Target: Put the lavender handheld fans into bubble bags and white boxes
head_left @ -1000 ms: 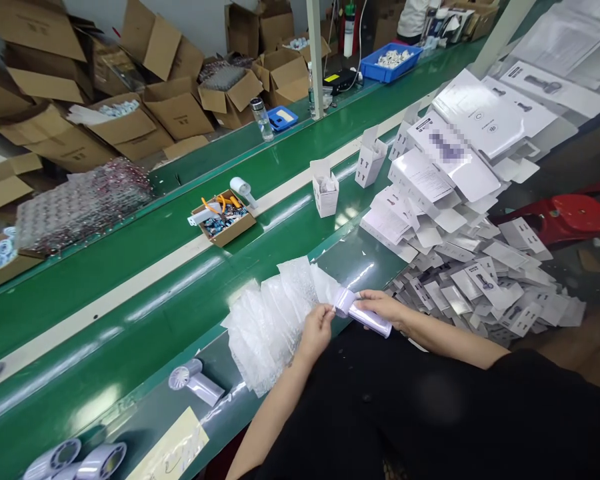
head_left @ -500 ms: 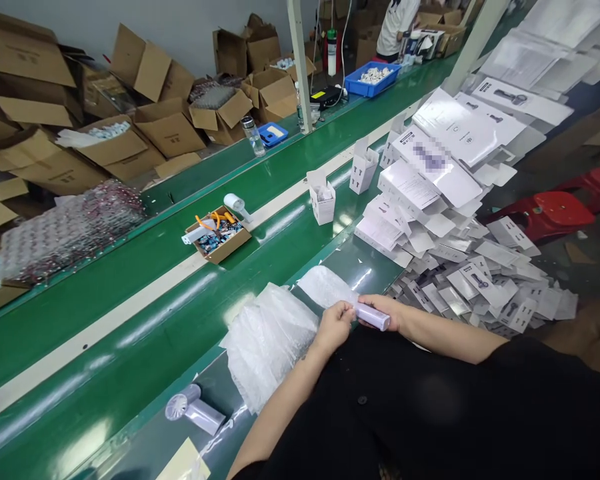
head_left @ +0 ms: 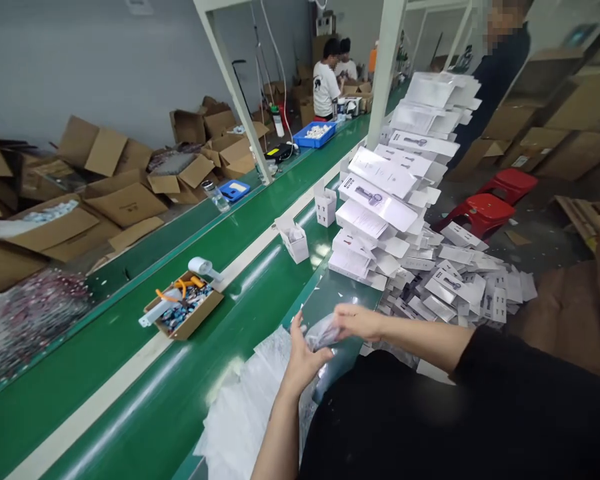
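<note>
Lilac device now looks covered: a translucent wrapped bundle (head_left: pixel 322 332) hangs over the bench (head_left: pixel 351 293).
The right hand (head_left: pixel 356 321) grips its right end; the left hand (head_left: pixel 303 355) has opened, fingers spread at its left. Wrapping seems nearly done. Plastic sleeves (head_left: pixel 245 413) lie near left; an open carton (head_left: pixel 296 248) stands farther off.

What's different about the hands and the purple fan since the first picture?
The purple fan was bare in the right hand; now it seems hidden inside the bubble bag which that hand grips. The left hand let go of its pinch and spread its fingers. The view swung right and up, so another fan on the bench dropped out. The box of pliers stayed put.
</note>
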Tool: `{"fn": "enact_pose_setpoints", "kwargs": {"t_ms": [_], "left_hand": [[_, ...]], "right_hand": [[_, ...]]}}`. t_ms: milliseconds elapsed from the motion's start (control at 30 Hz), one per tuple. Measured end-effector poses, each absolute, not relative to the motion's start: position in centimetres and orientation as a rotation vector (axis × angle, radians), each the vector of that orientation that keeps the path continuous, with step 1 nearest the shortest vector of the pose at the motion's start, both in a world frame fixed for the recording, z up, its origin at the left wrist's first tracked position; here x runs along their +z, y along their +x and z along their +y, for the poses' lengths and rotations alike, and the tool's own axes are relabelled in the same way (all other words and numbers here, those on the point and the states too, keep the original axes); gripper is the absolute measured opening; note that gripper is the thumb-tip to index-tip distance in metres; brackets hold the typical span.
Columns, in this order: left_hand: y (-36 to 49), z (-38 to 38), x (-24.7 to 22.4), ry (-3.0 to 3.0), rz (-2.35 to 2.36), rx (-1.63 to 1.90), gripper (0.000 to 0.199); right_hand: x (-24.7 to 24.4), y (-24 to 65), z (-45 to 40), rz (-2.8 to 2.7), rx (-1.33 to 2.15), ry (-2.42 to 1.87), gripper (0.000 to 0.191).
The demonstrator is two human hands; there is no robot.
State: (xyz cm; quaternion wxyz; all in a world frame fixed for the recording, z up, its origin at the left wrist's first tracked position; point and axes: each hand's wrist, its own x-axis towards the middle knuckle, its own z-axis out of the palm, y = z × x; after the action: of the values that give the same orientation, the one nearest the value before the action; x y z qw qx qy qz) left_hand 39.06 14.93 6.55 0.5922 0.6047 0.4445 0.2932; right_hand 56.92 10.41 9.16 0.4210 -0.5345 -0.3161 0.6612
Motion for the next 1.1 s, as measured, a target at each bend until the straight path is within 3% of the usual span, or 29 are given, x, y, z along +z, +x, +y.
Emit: {"fn": "enact_pose_setpoints", "kwargs": {"t_ms": [67,167,267,333,400,567,667,767,833,900,1000,1100], "left_hand": [[40.0,15.7,5.9,1.431,0.939,0.607,0.078],[40.8,15.6,5.3,1.511,0.912,0.576,0.033],[40.5,14.6,5.4,1.363,1.064,0.701,0.032],[40.0,14.2,5.7,1.176,1.143,0.767,0.035],[39.5,14.1,6.1,1.065,1.154,0.795,0.037],[38.6,14.5,6.8,0.98,1.115,0.832,0.038],[37.5,14.5,6.8,0.907,1.095,0.888,0.038],[35.6,14.9,7.5,0.766,1.089,1.005,0.039],[34.0,15.4,8.8,0.646,1.074,1.136,0.04],[32.5,16.0,10.4,0.553,1.034,1.281,0.038],[31.9,16.7,12.2,0.477,0.963,1.398,0.034],[33.7,17.3,11.9,0.5,0.961,1.387,0.034]], "right_hand": [[8.7,56.3,10.8,-1.008,1.572,-1.44,0.025],[10.5,59.4,11.5,-1.178,1.165,-1.603,0.021],[14.9,67.3,12.6,-0.767,0.455,-1.67,0.023],[18.0,73.3,14.0,-0.444,0.182,-1.638,0.035],[20.3,78.2,16.0,-0.253,0.231,-1.578,0.041],[23.2,82.4,20.4,-0.232,0.588,-1.514,0.032],[24.6,80.7,21.2,-0.372,0.529,-1.562,0.027],[25.3,76.9,20.6,-0.849,0.222,-1.712,0.018],[24.5,73.4,19.9,-1.288,-0.018,-1.725,0.015],[22.1,69.4,19.1,-1.695,-0.11,-1.646,0.023],[15.7,64.2,18.0,-2.116,0.022,-1.545,0.042],[8.5,61.0,16.9,-2.361,0.219,-1.441,0.044]]}}
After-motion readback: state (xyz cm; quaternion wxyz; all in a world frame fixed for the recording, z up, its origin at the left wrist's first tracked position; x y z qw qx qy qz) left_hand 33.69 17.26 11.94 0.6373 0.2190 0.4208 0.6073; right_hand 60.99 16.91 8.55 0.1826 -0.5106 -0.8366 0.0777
